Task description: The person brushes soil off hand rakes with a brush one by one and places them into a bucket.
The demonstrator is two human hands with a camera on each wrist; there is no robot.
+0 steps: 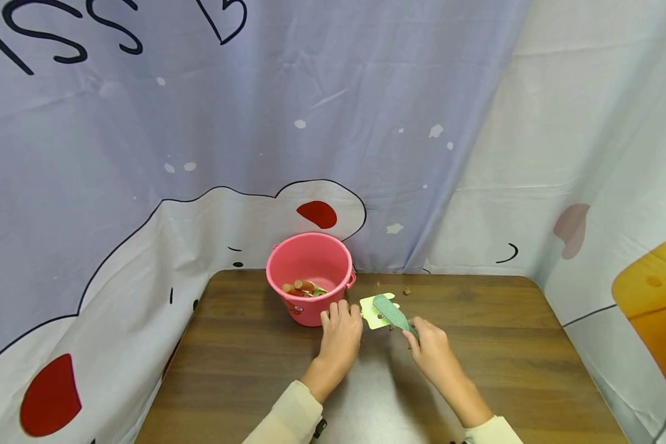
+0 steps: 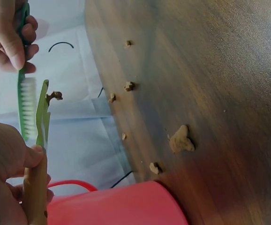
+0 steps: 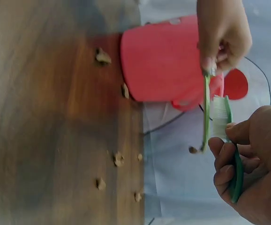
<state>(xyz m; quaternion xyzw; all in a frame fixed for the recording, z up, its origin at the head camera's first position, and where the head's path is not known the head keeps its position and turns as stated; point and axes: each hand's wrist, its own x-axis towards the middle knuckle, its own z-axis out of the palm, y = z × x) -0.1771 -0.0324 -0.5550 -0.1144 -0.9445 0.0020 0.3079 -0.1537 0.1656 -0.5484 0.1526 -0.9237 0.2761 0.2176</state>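
My left hand (image 1: 340,336) grips the wooden handle (image 2: 34,192) of a small yellow-green garden fork (image 1: 368,314), whose flat head has short prongs. A brown clump (image 2: 55,95) clings near the fork's far end in the left wrist view. My right hand (image 1: 434,348) holds a green brush (image 1: 391,310) by its handle. Its white bristles (image 3: 219,117) face the fork's head, close beside it; whether they touch I cannot tell. Both tools are held up above the table, right of the pink bucket (image 1: 309,312). The left fingers hide part of the fork's handle.
Wooden-handled tools (image 1: 304,285) with green parts lie inside the bucket. Several brown crumbs are scattered over the wooden table (image 1: 227,370), including one larger lump (image 2: 181,140). A printed curtain (image 1: 366,154) hangs behind the table's back edge.
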